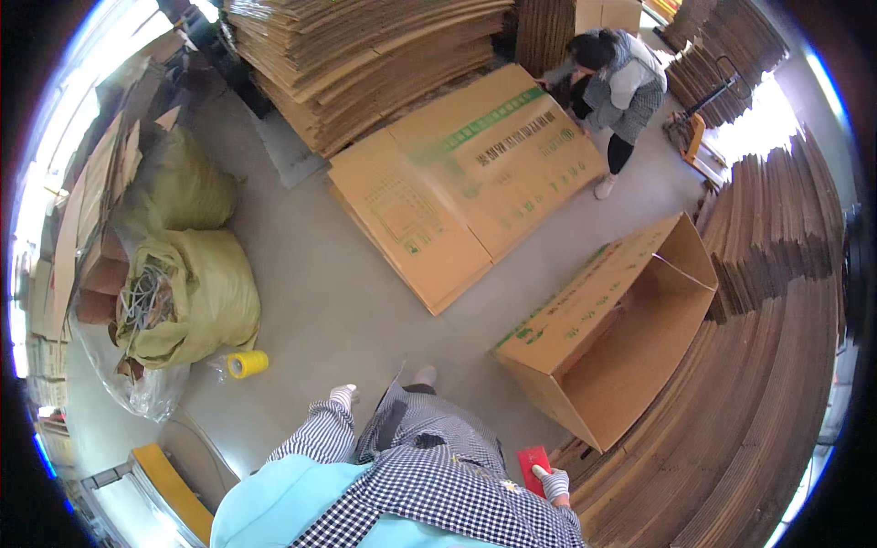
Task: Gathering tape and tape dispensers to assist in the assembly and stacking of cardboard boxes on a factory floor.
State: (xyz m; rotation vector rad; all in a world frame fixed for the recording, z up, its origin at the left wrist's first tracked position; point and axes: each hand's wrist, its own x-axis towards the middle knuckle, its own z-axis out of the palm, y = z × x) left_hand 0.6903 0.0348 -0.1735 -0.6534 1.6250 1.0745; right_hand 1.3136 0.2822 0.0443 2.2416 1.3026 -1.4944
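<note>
My left hand (pixel 344 395), in a white glove, hangs beside my apron with its fingers curled and nothing seen in them. In my right hand (pixel 554 485), gloved in grey and white stripes, is a flat red handheld tool (pixel 533 468); its exact kind does not show. Ahead and to the right, an opened-out cardboard box (pixel 585 301) lies on its side with its hollow end facing me. A pile of large flattened cardboard boxes (pixel 429 201) with green and black print rests on the floor in front of me, apart from both hands.
Another person (pixel 621 91) crouches at the flat pile's far end. Tall cardboard stacks (pixel 365 64) stand behind and along the right side (pixel 767 365). Left are a yellow-green sack (pixel 215 292), yellow tape rolls (pixel 248 364) and a yellow-edged metal frame (pixel 172 493). A pallet jack (pixel 699 137) stands far right.
</note>
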